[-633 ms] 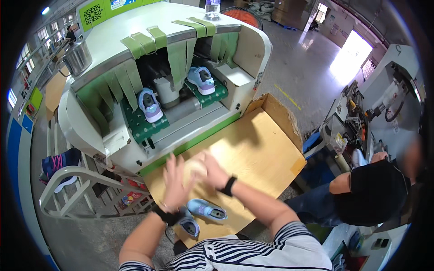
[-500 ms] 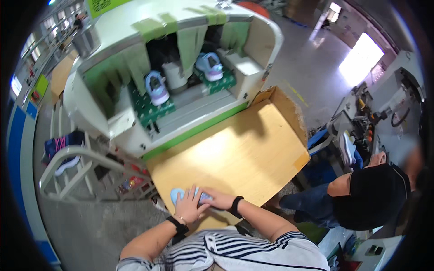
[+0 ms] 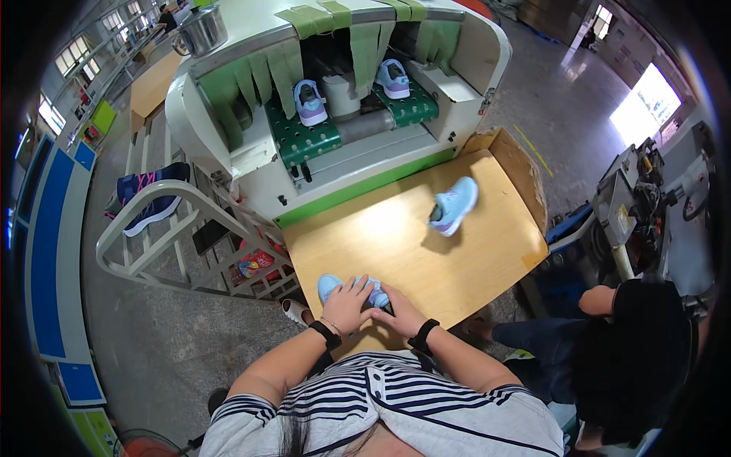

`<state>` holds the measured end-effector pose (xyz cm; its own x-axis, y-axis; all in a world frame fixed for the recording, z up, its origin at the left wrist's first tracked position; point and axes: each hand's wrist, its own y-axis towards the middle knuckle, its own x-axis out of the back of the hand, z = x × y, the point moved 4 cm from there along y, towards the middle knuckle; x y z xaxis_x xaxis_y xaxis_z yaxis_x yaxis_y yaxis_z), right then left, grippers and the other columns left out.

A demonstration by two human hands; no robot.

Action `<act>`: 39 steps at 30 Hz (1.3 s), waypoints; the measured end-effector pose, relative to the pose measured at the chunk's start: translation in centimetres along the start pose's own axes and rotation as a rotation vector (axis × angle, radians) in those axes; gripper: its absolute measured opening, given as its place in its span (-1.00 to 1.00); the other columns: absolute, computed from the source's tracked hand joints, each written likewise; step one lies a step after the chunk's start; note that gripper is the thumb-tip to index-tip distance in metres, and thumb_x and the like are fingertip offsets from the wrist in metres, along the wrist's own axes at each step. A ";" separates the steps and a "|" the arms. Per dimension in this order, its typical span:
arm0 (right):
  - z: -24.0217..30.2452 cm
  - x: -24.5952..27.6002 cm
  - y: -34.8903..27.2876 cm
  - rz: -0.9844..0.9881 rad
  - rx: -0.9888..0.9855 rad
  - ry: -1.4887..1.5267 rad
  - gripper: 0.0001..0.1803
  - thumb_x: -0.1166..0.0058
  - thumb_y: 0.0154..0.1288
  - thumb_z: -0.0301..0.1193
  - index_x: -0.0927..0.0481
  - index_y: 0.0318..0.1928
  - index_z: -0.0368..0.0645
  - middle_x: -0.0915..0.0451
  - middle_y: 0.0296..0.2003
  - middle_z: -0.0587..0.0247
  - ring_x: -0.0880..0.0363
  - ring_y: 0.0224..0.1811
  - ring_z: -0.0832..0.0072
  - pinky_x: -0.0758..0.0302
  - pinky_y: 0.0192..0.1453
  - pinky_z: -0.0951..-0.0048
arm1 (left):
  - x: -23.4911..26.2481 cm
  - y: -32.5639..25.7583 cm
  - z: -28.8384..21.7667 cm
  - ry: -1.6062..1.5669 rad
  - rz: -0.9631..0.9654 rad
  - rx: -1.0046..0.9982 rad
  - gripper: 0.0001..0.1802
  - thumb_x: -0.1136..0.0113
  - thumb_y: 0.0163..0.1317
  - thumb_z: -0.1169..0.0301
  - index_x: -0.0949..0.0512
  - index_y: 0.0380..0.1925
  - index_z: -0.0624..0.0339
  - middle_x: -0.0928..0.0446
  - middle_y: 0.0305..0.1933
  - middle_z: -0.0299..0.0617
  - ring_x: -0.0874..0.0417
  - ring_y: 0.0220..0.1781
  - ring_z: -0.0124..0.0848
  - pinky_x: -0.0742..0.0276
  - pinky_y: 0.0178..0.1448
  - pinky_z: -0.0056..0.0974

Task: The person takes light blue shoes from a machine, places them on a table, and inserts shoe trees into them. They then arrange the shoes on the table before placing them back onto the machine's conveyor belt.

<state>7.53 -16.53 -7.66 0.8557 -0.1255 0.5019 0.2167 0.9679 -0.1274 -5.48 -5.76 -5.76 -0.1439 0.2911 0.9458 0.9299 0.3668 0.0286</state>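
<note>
A light blue sneaker lies on the near left part of a wooden tabletop, toe to the left. My left hand lies across its upper with the fingers over the laces. At the heel end, my right hand closes round the shoe, its thumb close to my left thumb. My hands cover much of the shoe's middle. Farther right, another light blue sneaker with a lilac sole is tilted over the board and slightly blurred. Whether it touches the wood I cannot tell.
Beyond the board stands a white machine with green strip curtains; two sneakers sit on its green conveyor belts. A metal rack at left bears a dark shoe. A cardboard edge borders the board. A co-worker stands at right.
A second light blue sneaker has appeared over the right part of the board. The shoe beside the co-worker no longer shows there. My hands stay on their shoe; the whole view has shifted.
</note>
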 end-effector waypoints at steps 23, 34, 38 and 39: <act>-6.0 13.5 17.9 -0.471 -0.131 -0.662 -0.09 -0.35 0.04 -0.32 -0.19 0.38 -0.26 -0.22 0.36 -0.15 -0.17 0.41 -0.06 -0.17 0.46 0.03 | 0.3 0.7 0.3 -0.211 -0.086 0.057 -0.60 -0.14 0.30 0.12 -0.56 -0.01 0.15 -0.53 0.24 -0.07 -0.63 0.01 -0.21 -0.43 0.05 -0.05; -9.8 10.8 7.3 -0.587 -0.277 -0.416 -0.26 -0.33 0.08 -0.14 -0.37 0.15 -0.38 -0.44 -0.02 -0.28 -0.37 0.09 -0.16 -0.34 0.25 0.01 | 1.2 1.0 0.9 -0.204 -0.164 0.049 -0.57 -0.15 0.28 0.07 -0.58 -0.03 0.16 -0.56 0.21 -0.11 -0.67 -0.06 -0.21 -0.44 0.01 -0.08; -8.2 6.2 0.1 -0.435 -0.306 -0.249 -0.32 -0.29 0.07 -0.11 -0.44 0.03 -0.40 -0.45 -0.04 -0.32 -0.36 0.09 -0.16 -0.33 0.23 -0.01 | 1.3 1.0 0.8 -0.173 -0.163 0.055 -0.59 -0.15 0.29 0.12 -0.59 0.02 0.12 -0.56 0.23 -0.12 -0.66 -0.03 -0.20 -0.43 0.01 -0.08; -7.3 5.1 -1.1 -0.352 -0.310 -0.271 -0.28 -0.30 0.07 -0.10 -0.42 0.08 -0.40 -0.45 -0.03 -0.31 -0.37 0.09 -0.16 -0.34 0.23 -0.01 | 1.5 1.0 0.7 -0.164 -0.167 0.047 -0.59 -0.15 0.29 0.12 -0.59 0.02 0.12 -0.56 0.23 -0.12 -0.66 -0.03 -0.20 -0.43 0.01 -0.08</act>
<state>15.05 -19.84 -11.23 0.5635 -0.3306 0.7571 0.6324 0.7623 -0.1378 -4.99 -4.33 -4.58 -0.3515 0.3610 0.8638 0.8721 0.4619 0.1618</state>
